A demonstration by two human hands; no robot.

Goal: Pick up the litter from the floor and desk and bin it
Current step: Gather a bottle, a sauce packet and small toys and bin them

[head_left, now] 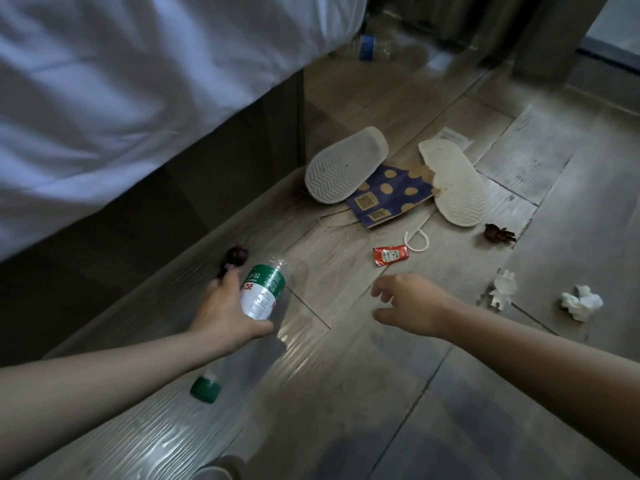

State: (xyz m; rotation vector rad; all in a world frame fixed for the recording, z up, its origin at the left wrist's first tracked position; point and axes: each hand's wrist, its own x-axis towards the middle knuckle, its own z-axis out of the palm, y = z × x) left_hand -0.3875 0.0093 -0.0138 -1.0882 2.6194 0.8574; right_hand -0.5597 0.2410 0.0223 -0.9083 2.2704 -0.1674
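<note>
My left hand grips a clear plastic bottle with a green and white label, held above the wooden floor beside the bed. My right hand hovers with fingers spread and holds nothing, just below a red ketchup sachet. More litter lies on the floor: a blue dotted paper bag under two slippers, a white plastic ring, a crumpled white tissue, two dark red scraps, and another clear bottle with a blue label far back.
A bed with white sheets and a dark base fills the left. Two white slippers lie sole-up on the bag. A small white rabbit figure lies at right. A green cap-shaped object sits below my left forearm.
</note>
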